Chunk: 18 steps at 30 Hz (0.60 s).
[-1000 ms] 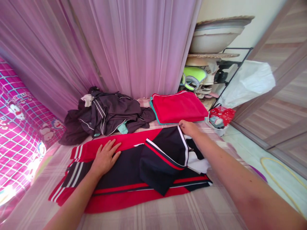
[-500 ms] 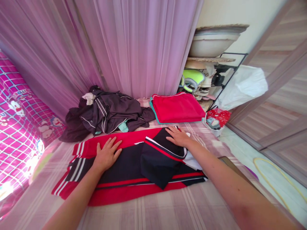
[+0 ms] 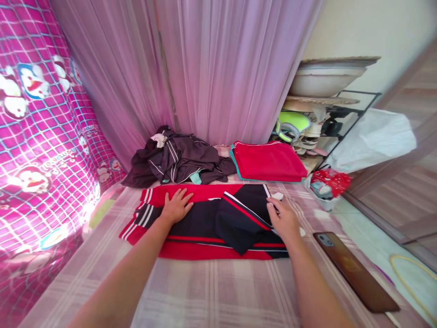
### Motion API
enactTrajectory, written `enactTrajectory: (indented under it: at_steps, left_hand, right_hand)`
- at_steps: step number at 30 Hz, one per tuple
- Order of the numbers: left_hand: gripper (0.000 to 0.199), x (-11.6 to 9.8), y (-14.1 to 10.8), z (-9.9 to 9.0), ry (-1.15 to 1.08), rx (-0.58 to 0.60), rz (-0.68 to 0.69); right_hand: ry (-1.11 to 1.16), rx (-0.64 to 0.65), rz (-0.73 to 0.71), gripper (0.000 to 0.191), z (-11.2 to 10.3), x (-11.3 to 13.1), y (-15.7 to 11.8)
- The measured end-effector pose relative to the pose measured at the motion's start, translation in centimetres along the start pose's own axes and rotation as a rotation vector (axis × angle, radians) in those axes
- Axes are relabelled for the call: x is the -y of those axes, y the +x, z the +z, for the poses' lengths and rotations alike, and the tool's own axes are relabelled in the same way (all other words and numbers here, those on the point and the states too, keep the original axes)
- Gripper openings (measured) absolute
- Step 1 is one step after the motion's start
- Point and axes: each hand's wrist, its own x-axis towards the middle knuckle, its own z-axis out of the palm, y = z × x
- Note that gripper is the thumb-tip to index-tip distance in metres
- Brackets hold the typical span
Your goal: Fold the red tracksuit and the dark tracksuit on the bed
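A black and red track jacket [image 3: 194, 226] with white stripes lies folded lengthwise on the plaid bed. One black section with a red and white edge is folded slantwise across its right half. My left hand [image 3: 177, 207] rests flat on the jacket's left part, fingers spread. At the jacket's right end, my right hand [image 3: 284, 220] has its thumb and forefinger closed on the edge; the other fingers are curled and partly hidden. Bits of white cloth show beside this hand.
Behind the jacket lie a heap of dark clothes [image 3: 191, 159] and a folded red stack [image 3: 269, 161]. A phone [image 3: 358, 273] with a cable rests at the bed's right side. Beyond stand a shoe rack [image 3: 358, 114] and a small bin [image 3: 322, 200]. Purple curtains [image 3: 218, 68] hang behind.
My right hand has gone from lying flat on the jacket to gripping its right edge. My left hand stays flat on it. The view has shifted, bringing the whole phone into sight.
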Motion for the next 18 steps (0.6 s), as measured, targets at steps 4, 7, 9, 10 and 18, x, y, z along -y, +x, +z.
enactTrajectory:
  at_steps: [4, 7, 9, 10, 18]
  left_hand:
    - [0.053, -0.8, -1.7, -1.1, 0.064, -0.049, 0.006]
    - [0.055, 0.5, -5.2, -0.8, 0.035, -0.121, 0.14]
    - [0.058, 2.4, -8.1, -0.2, 0.008, -0.109, 0.234]
    - [0.062, 3.4, -9.6, 0.1, 0.012, -0.097, 0.288]
    - [0.054, 6.4, -13.3, 0.0, 0.039, -0.04, 0.316]
  right_hand:
    - [-0.175, -0.053, 0.16, 0.05, -1.2, -2.2, -3.3]
    - [-0.263, 0.035, 0.318, 0.056, -2.6, -3.5, -4.7]
    - [-0.279, 0.1, 0.384, 0.059, -3.2, -3.7, -5.3]
    - [-0.283, 0.116, 0.401, 0.06, -3.3, -3.6, -5.5]
    - [-0.161, 0.21, 0.394, 0.059, -2.3, -2.3, -4.6]
